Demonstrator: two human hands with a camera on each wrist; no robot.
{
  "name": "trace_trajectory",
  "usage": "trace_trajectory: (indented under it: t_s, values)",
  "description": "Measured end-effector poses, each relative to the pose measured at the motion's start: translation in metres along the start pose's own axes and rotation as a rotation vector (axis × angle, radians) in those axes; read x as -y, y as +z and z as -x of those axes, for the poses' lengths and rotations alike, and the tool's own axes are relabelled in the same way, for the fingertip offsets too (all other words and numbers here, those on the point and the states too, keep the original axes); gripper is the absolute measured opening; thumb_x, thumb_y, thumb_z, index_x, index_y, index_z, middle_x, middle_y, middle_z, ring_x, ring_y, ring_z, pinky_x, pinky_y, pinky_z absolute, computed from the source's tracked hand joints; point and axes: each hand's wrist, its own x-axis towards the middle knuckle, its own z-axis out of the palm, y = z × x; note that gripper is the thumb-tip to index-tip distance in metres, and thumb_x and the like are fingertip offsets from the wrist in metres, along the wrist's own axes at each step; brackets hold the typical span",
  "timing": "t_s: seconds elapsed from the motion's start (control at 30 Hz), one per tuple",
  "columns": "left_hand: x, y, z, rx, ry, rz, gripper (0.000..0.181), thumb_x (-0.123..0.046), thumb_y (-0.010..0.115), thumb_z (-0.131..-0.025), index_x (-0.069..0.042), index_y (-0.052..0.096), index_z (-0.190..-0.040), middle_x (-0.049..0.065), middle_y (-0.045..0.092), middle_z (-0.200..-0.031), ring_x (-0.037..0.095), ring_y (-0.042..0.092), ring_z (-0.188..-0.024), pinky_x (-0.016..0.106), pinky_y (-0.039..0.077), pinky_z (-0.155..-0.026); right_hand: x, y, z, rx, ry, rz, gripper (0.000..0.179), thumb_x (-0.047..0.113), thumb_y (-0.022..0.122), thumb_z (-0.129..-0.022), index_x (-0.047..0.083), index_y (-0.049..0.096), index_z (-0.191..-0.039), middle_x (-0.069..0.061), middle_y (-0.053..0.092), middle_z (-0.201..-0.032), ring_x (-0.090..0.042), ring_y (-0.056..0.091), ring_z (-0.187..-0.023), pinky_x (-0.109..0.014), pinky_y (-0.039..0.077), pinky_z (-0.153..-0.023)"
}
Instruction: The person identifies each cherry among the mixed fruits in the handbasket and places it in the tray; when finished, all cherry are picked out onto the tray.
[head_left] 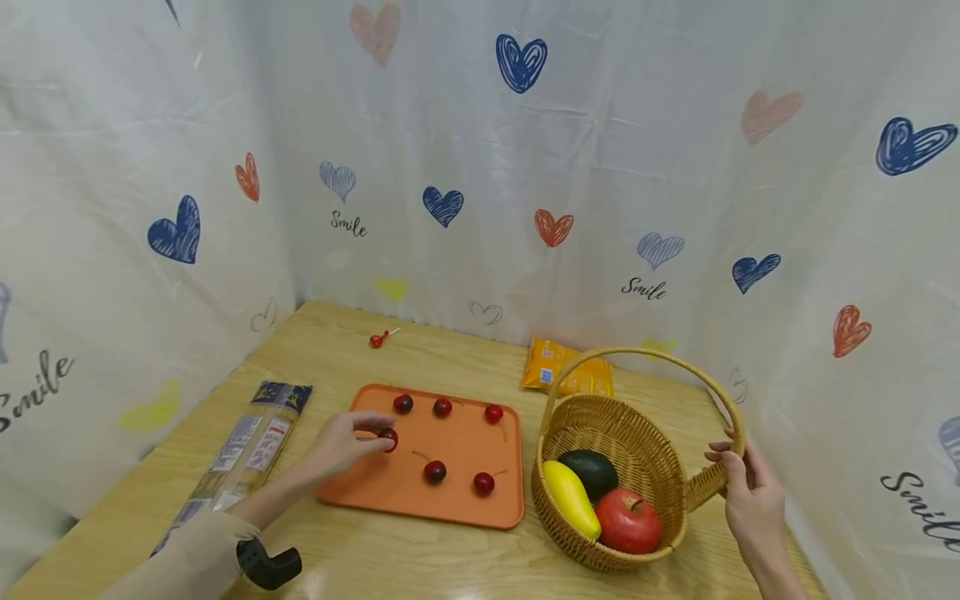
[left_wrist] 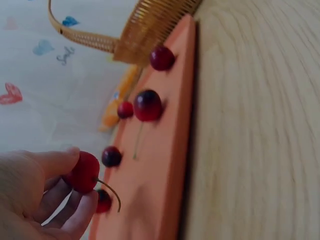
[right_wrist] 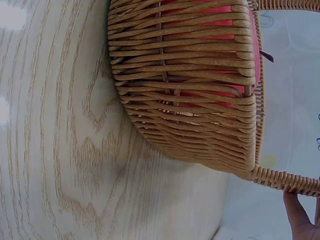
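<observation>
A dark red cherry (left_wrist: 84, 173) with a curved stem is pinched between the thumb and fingers of my left hand (head_left: 351, 446), held over the left part of the orange tray (head_left: 360, 492). Several other cherries lie spread on the tray, among them one (head_left: 434, 472) near its middle. With my right hand (head_left: 750, 493) I grip the handle (head_left: 738, 417) of a wicker basket (head_left: 543, 508) at its right side. Inside the basket lie a yellow mango-shaped fruit (head_left: 572, 500), a dark green avocado-like fruit (head_left: 588, 473) and a red apple-like fruit (head_left: 628, 521).
Left of the tray lies a long clear pack of noodles (head_left: 247, 450) with a dark blue end. A red lollipop (head_left: 378, 340) is at the back of the wooden table (head_left: 450, 558). Behind the basket is an orange packet (head_left: 551, 367). White curtains (head_left: 465, 125) with hearts enclose the table.
</observation>
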Motion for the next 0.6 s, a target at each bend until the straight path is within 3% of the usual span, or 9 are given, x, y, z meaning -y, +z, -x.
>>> trace_trajectory:
  t_s: [0.17,0.3,0.43,0.6]
  values:
    - [0.021,0.002,0.003,-0.006,0.006,-0.075,0.032,-0.009,0.074,-0.082,0.002,0.067,-0.112,0.009,0.068,-0.103,0.024,0.062,-0.095,0.037,0.052,-0.081,-0.002,-0.004,-0.001,0.005,0.000,0.046,0.035,0.020,0.044,-0.101,0.012,0.048,-0.134,0.010,0.059,-0.105,0.002,0.057,-0.094,-0.012,0.049,-0.068]
    - [0.033,0.013,0.001,0.030,0.043,-0.049,0.031,-0.006,0.072,-0.083,0.005,0.066,-0.111,0.014,0.067,-0.105,0.026,0.064,-0.095,0.032,0.053,-0.077,-0.006,-0.009,-0.003,-0.006,0.006,0.056,0.034,0.021,0.044,-0.101,0.012,0.048,-0.134,0.012,0.060,-0.104,0.002,0.057,-0.094,-0.012,0.049,-0.069]
    - [0.036,0.018,0.004,0.049,0.022,-0.031,0.031,-0.007,0.072,-0.083,0.006,0.066,-0.110,0.016,0.067,-0.106,0.027,0.064,-0.096,0.031,0.053,-0.077,-0.013,-0.007,0.000,-0.007,0.035,0.040,0.036,0.022,0.044,-0.101,0.011,0.047,-0.135,0.016,0.061,-0.103,0.004,0.057,-0.096,-0.012,0.049,-0.070]
    - [0.025,0.015,0.006,-0.009,-0.058,-0.075,0.031,-0.012,0.072,-0.085,0.002,0.066,-0.112,0.013,0.066,-0.108,0.025,0.064,-0.094,0.035,0.053,-0.079,-0.016,0.001,0.004,0.009,0.071,0.210,0.041,0.028,0.041,-0.102,0.012,0.040,-0.140,0.022,0.054,-0.108,0.011,0.050,-0.099,-0.006,0.042,-0.074]
